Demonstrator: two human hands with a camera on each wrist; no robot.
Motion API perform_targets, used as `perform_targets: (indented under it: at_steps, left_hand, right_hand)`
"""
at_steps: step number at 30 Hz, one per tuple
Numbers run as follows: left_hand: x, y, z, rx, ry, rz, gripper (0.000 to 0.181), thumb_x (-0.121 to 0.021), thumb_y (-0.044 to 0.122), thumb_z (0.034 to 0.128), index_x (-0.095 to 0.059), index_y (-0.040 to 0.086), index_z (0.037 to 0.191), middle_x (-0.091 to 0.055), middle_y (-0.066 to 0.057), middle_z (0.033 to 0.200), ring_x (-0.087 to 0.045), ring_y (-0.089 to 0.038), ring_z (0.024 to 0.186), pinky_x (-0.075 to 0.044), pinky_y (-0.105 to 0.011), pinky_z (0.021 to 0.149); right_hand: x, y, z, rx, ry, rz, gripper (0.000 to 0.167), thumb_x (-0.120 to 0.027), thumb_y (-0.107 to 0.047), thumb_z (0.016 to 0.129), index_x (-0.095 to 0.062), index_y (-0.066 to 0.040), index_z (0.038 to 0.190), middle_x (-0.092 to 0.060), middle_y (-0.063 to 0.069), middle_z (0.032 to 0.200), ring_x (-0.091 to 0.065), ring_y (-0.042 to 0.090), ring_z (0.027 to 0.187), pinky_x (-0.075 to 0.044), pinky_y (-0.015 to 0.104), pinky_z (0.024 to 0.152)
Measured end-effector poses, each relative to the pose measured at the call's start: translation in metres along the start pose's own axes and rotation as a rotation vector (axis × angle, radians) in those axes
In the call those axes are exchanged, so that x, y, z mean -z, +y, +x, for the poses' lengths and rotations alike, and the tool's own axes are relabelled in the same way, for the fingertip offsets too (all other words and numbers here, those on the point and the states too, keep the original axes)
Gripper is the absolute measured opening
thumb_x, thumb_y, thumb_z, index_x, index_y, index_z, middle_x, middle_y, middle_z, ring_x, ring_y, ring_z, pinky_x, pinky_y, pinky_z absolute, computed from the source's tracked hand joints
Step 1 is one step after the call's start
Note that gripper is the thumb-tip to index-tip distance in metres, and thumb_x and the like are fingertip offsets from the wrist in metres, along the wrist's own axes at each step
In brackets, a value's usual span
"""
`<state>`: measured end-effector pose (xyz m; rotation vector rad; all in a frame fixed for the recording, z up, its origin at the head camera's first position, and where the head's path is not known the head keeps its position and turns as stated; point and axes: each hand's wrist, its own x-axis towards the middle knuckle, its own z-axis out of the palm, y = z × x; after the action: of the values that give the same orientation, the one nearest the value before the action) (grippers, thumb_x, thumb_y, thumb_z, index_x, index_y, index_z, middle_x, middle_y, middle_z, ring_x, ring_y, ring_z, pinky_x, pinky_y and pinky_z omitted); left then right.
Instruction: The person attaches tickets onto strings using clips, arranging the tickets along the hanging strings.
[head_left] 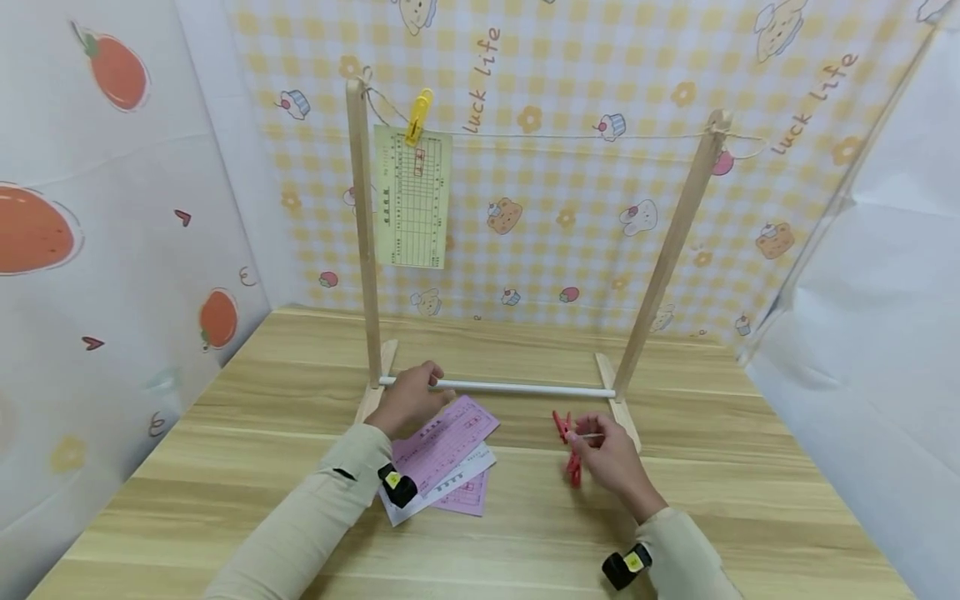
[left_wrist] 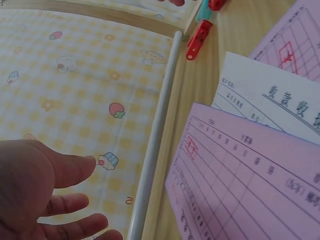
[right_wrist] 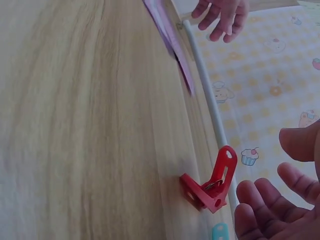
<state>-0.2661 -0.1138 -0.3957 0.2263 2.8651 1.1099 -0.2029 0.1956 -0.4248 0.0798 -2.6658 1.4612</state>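
Above the far end of a purple printed form (head_left: 450,437), my left hand (head_left: 412,400) hovers with its fingers loosely spread and holds nothing. The left wrist view shows its thumb apart from the fingers. Under that form lie a white form (left_wrist: 270,95) and another purple form (head_left: 467,497). My right hand (head_left: 606,450) is beside the red clothespins, its thumb and fingers apart with nothing between them. One red clothespin (right_wrist: 212,182) stands near its fingertips; a second red clothespin (head_left: 574,468) is partly behind the hand. A teal clothespin (right_wrist: 220,231) shows only in part.
A wooden stand has a left post (head_left: 363,242), a right post (head_left: 675,250) and a white rod (head_left: 517,387) across its base. From the string (head_left: 570,136) between the posts hangs a yellow-green form (head_left: 412,204), clipped by a yellow clothespin (head_left: 418,117). Patterned cloth (head_left: 517,233) backs the table.
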Motion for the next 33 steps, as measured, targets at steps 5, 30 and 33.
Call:
perform_targets:
  at_steps: [5, 30, 33]
  left_hand:
    - [-0.005, -0.002, -0.003, 0.020, -0.019, 0.041, 0.052, -0.071, 0.028, 0.0895, -0.053, 0.002, 0.130, -0.057, -0.018, 0.127, -0.058, -0.032, 0.108, -0.048, -0.046, 0.089]
    - [-0.023, -0.003, -0.009, 0.093, -0.062, 0.236, 0.050, -0.091, 0.024, 0.0652, -0.055, 0.001, 0.092, -0.052, -0.007, 0.075, -0.052, -0.022, 0.066, -0.044, -0.032, 0.056]
    - [-0.024, -0.004, -0.008, 0.106, -0.079, 0.257, 0.044, -0.090, 0.024, 0.0664, -0.053, 0.005, 0.080, -0.051, -0.006, 0.073, -0.050, -0.020, 0.064, -0.041, -0.031, 0.054]
  right_hand:
    - [-0.001, -0.001, 0.004, 0.038, -0.024, -0.087, 0.024, -0.069, -0.013, 0.090, -0.060, 0.001, 0.107, -0.063, 0.010, 0.096, -0.063, 0.023, 0.084, -0.052, 0.033, 0.070]
    - [-0.002, 0.002, 0.008, 0.061, -0.167, -0.344, 0.028, -0.080, -0.015, 0.080, -0.059, -0.004, 0.094, -0.057, 0.001, 0.074, -0.051, 0.014, 0.065, -0.044, 0.031, 0.058]
    - [-0.003, 0.002, 0.009, 0.043, -0.172, -0.352, 0.029, -0.081, -0.015, 0.079, -0.059, -0.005, 0.094, -0.057, 0.001, 0.075, -0.052, 0.015, 0.066, -0.044, 0.031, 0.059]
